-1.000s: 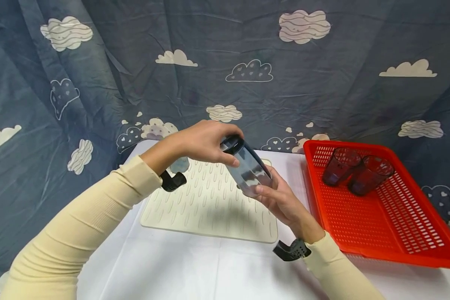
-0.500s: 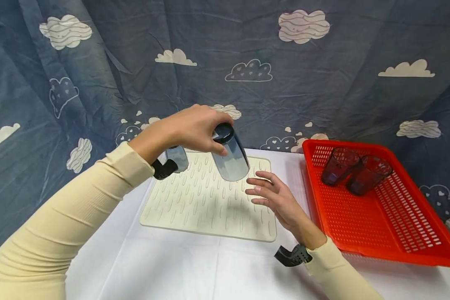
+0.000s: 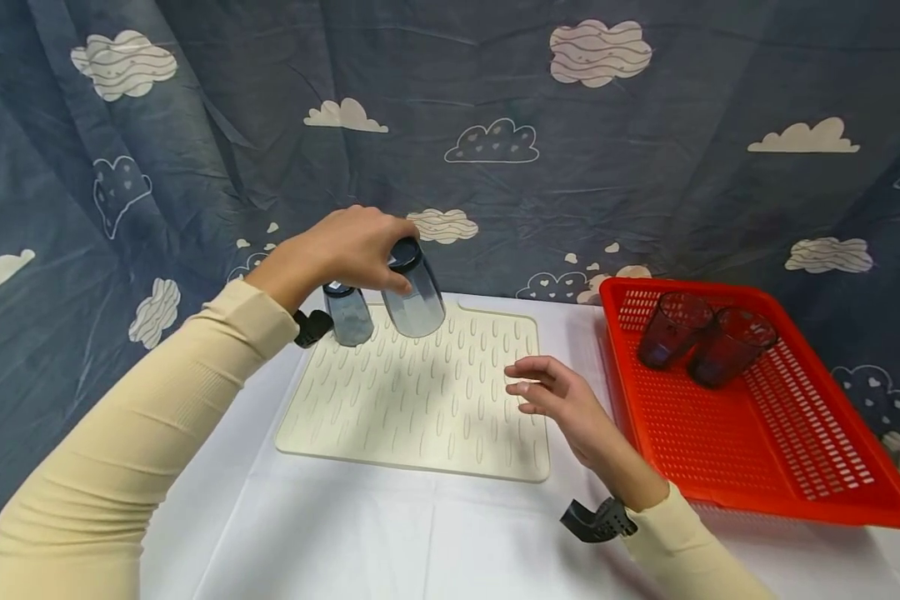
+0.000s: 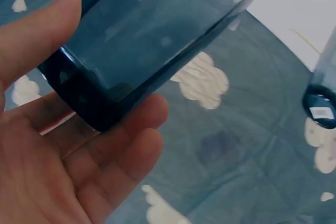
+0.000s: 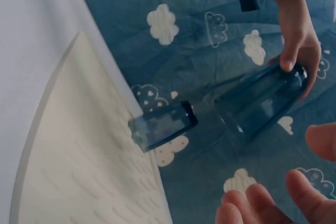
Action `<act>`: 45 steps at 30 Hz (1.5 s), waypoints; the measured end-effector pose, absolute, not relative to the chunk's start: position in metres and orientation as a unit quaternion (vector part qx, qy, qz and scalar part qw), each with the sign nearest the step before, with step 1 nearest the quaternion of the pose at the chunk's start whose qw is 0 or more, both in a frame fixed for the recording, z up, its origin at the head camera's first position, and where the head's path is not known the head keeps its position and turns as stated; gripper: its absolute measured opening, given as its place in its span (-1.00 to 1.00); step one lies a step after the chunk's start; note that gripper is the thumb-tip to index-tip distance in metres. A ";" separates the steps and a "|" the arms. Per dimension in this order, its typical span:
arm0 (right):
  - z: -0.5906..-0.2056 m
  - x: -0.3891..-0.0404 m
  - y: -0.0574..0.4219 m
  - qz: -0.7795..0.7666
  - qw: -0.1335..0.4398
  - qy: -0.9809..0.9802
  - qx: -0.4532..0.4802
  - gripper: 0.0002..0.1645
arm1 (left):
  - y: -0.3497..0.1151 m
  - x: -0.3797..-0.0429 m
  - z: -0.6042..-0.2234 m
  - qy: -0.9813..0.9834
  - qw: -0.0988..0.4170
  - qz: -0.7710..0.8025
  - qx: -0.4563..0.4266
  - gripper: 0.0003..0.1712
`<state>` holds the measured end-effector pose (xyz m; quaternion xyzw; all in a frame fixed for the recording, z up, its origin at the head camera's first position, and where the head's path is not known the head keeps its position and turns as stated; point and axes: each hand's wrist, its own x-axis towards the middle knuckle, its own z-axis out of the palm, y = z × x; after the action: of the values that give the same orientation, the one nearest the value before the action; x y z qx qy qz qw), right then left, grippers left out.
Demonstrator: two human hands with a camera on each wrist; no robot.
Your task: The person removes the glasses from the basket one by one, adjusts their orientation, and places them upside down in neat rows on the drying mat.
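White-clothed table (image 3: 337, 533) with a cream textured mat (image 3: 420, 417) and, right of it, a red perforated basket (image 3: 720, 442)

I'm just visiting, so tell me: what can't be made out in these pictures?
White label on the standing glass: left wrist view, too small to read.
Held glass: left wrist view, part of its mouth cut off by the top edge.
Left grip: head view, far side hidden by its own back.
Right grip: right wrist view, cut off by the bottom and right edges.
Whether the dark glasses touch: head view, outlines merge.
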<state>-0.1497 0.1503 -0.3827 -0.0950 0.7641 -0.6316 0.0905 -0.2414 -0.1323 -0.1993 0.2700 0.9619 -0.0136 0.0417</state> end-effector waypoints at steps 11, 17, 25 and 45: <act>-0.383 -0.139 0.156 -0.608 0.058 0.782 -0.127 -0.62 | -0.134 -0.279 -0.239 0.976 0.071 0.000 0.207 -0.24; -0.384 -0.131 0.161 -0.573 0.048 0.806 -0.139 -0.63 | -0.140 -0.290 -0.263 0.977 0.082 0.008 0.197 -0.25; -0.384 -0.119 0.167 -0.517 0.023 0.845 -0.135 -0.62 | -0.143 -0.297 -0.288 0.977 0.087 -0.008 0.194 -0.29; -0.391 -0.115 0.179 -0.507 0.048 0.850 -0.135 -0.59 | -0.130 -0.303 -0.330 0.972 0.073 -0.013 0.221 -0.19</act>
<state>-0.1153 0.1788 -0.3906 -0.1355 0.8497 -0.5072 0.0483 -0.3025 -0.1297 -0.3303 0.2209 0.9725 -0.0132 0.0727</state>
